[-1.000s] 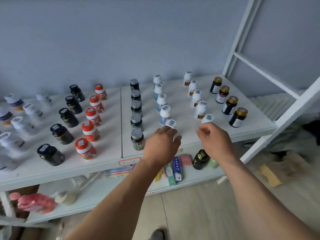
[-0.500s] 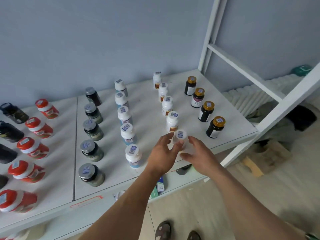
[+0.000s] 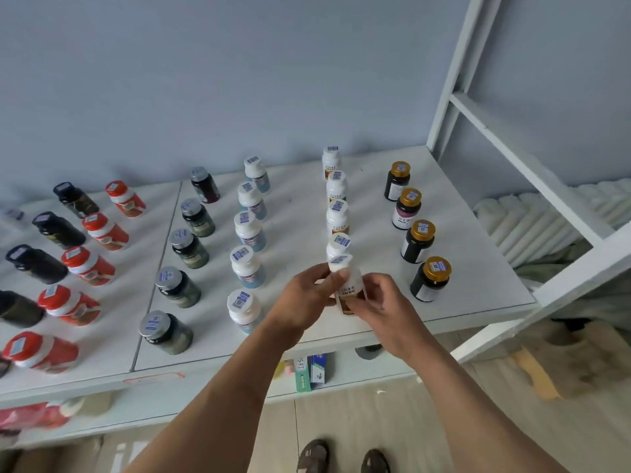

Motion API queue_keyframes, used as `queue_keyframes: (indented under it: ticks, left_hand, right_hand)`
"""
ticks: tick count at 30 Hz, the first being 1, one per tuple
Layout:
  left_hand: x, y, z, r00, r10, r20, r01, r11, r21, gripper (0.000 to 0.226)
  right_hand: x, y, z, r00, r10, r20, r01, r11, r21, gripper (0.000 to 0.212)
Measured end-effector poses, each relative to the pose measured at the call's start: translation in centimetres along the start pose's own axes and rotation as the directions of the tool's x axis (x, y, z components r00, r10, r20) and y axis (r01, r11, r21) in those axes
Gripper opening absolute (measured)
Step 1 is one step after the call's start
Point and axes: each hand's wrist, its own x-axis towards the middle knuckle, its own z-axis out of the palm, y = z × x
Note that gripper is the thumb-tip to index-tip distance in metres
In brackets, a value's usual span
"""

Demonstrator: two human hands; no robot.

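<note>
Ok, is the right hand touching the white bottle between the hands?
Touching. Head view: the right hand pinches the white bottle at its lower body; the left hand grips near its cap.

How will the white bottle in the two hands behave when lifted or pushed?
The white bottle probably feels stiff and light: small, plastic-looking. Tall and narrow, it may tip easily. Its round body could roll if laid down.

A white shelf [image 3: 300, 213] carries rows of capped bottles [image 3: 247, 269].

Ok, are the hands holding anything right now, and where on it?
Yes, both hold one small white bottle, which is tilted. The left hand grips its upper body just below the cap, and the right hand grips its lower end.
</note>
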Motion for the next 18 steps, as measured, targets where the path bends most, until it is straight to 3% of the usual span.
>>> queue_keyframes:
  ticks: [5,8,10,15,18]
  left_hand:
    - [-0.1,1.7,1.5,0.996,0.012,-0.085,-0.020,0.995,-0.095,0.026]
    - [-0.4,2.7,1.4,0.999,0.021,-0.036,-0.027,0.985,-0.173,0.028]
    - [-0.3,3.0,1.2,0.999,0.019,-0.026,-0.024,0.980,-0.197,0.028]
    - [0.0,2.8,1.4,0.998,-0.019,-0.055,0.008,0.982,-0.186,0.025]
    - [0.1,2.6,1.2,1.000,-0.004,-0.029,-0.002,0.974,-0.226,0.025]
  right_hand:
    - [-0.5,-0.6,0.1,0.985,-0.116,-0.128,0.095,0.982,-0.163,0.051]
    - [-0.6,-0.5,-0.5,0.998,-0.057,0.037,0.055,0.997,0.055,0.040]
    - [-0.6,-0.3,-0.8,0.992,-0.039,0.121,0.028,0.996,0.090,0.036]
    - [-0.8,-0.4,0.1,0.984,-0.114,-0.138,0.091,0.983,-0.161,0.060]
    - [-0.9,-0.6,-0.2,0.998,-0.064,-0.020,0.064,0.997,0.030,0.054]
